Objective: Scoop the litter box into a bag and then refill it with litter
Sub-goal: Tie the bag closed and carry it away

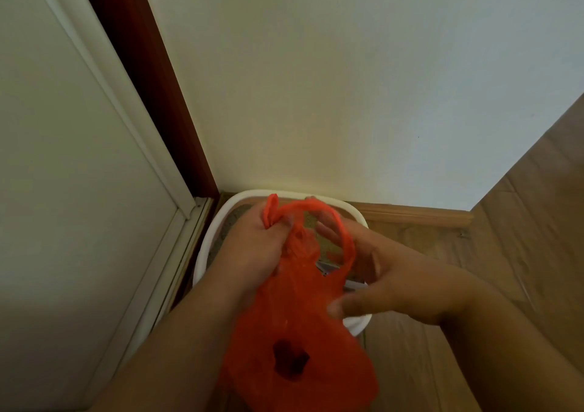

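Wooden floor (521, 253) meets white wall (316, 95); litter box (240, 197) cornered.

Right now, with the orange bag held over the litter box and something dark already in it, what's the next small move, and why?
Probably finish the knot: pull the handle loop snug. The left hand pinches one twisted handle, the other arcs over the right hand, and dark clumps sit low in the orange bag above the white litter box, so scooping looks done and the top is not yet closed.
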### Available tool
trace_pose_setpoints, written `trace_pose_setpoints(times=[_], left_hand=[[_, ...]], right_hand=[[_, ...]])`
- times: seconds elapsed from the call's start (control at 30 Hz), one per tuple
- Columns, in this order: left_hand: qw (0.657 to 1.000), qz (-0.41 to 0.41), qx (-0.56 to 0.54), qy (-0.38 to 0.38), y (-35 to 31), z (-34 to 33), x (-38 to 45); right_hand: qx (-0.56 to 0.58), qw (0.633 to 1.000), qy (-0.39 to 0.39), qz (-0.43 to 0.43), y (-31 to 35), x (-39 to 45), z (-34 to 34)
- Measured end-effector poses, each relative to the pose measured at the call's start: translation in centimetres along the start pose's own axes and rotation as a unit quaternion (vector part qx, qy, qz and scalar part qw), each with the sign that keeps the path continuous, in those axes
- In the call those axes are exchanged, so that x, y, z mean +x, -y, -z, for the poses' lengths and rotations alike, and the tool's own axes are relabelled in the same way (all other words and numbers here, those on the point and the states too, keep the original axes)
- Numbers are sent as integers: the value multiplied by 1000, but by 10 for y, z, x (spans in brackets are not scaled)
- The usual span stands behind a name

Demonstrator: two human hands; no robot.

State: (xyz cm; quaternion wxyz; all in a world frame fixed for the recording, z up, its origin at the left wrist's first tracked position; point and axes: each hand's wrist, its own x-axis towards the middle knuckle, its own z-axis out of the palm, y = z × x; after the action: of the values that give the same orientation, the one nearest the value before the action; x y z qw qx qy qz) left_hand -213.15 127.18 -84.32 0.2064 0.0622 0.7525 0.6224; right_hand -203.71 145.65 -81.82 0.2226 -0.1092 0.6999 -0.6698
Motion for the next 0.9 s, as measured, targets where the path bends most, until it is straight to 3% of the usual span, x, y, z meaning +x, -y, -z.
trace_pose_setpoints(times=[0.1, 0.2, 0.27, 0.33, 0.5, 0.6, 0.77, 0.83, 0.9], left_hand=[[999, -3, 12, 49, -7, -3, -6], [995, -18, 38, 90, -11, -7, -10], [993, -13, 59, 99, -13, -8, -13], [989, -37, 83, 114, -16, -9, -18], [971, -111, 80, 195, -17, -16, -30], [964, -125, 160, 169, -11, -19, -30], [972, -105, 156, 142, -14, -12, -25], [980, -107, 115, 123, -19, -8, -25], [989, -99, 64, 91, -20, -5, -23]], right_hand=[[-59, 994, -94, 22, 1, 9, -10], [-103, 958, -260, 55, 1, 17, -12], [-86, 927, -362, 55, 3, 21, -11], [-24, 916, -400, 34, 7, 22, -10], [116, 907, -402, 37, 14, 21, -8], [180, 905, -379, 65, 17, 20, -4], [117, 911, -384, 89, 13, 18, -2], [53, 942, -329, 37, 7, 16, -1], [41, 976, -215, -22, 2, 16, -6]])
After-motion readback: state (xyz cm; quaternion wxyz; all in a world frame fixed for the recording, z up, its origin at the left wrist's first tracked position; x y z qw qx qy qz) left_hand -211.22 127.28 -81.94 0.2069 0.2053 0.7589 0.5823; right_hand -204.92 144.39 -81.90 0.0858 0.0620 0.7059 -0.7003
